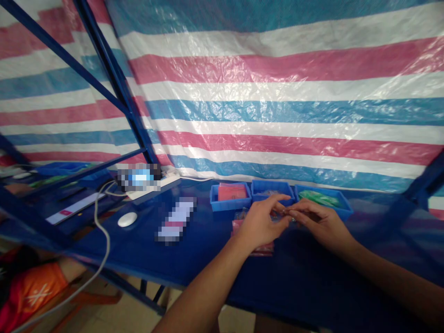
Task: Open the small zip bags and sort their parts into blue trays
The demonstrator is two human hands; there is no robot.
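My left hand point(262, 221) and my right hand point(321, 221) meet above the blue table point(194, 259), fingertips pinched together on a small object point(287, 212) too tiny to name. Under my left hand lies a pink packet point(260, 247) on the table. Just behind the hands stand three blue bins: the left bin point(230, 197) holds pink sheets, the middle bin point(272, 189) holds small items, the right bin point(324, 200) holds green pieces.
A white mouse point(127, 219), a white cable point(100, 231) and a white power strip point(152, 187) lie at the left. Blue frame bars point(114, 78) rise left. A striped tarp point(277, 92) hangs behind. A person in orange point(33, 289) sits lower left.
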